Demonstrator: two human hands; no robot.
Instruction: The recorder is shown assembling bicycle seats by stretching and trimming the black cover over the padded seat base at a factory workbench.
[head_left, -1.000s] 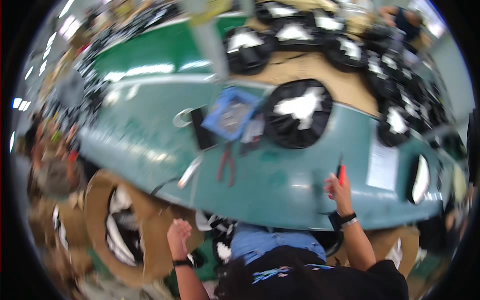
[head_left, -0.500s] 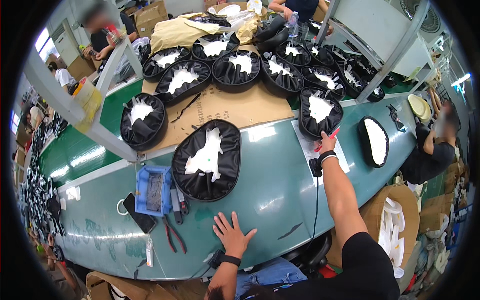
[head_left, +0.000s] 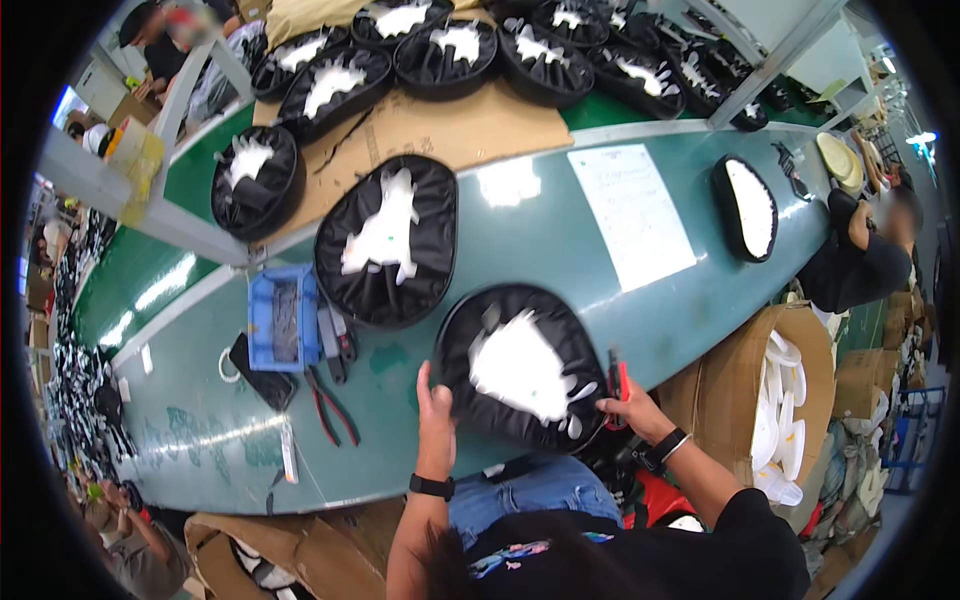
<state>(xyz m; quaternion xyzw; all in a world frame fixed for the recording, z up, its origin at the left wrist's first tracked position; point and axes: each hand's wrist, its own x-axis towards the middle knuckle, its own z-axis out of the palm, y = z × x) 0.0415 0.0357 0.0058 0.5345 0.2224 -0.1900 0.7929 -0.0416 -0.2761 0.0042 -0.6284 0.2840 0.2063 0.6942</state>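
Now my left hand [head_left: 436, 415] meets the black pad's [head_left: 520, 370] rim, grip unclear; right hand [head_left: 637, 414] clutches red tool [head_left: 624, 381]; bare tabletop [head_left: 580, 275] beyond.

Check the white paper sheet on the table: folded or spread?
Spread: the white sheet lies flat on the green table, all four corners showing.

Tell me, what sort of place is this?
Probably a factory workshop: lots of matching black covers with white centres are laid out together, red-handled pliers lie near a blue plastic bin, and a big cardboard box holds white curved pieces.
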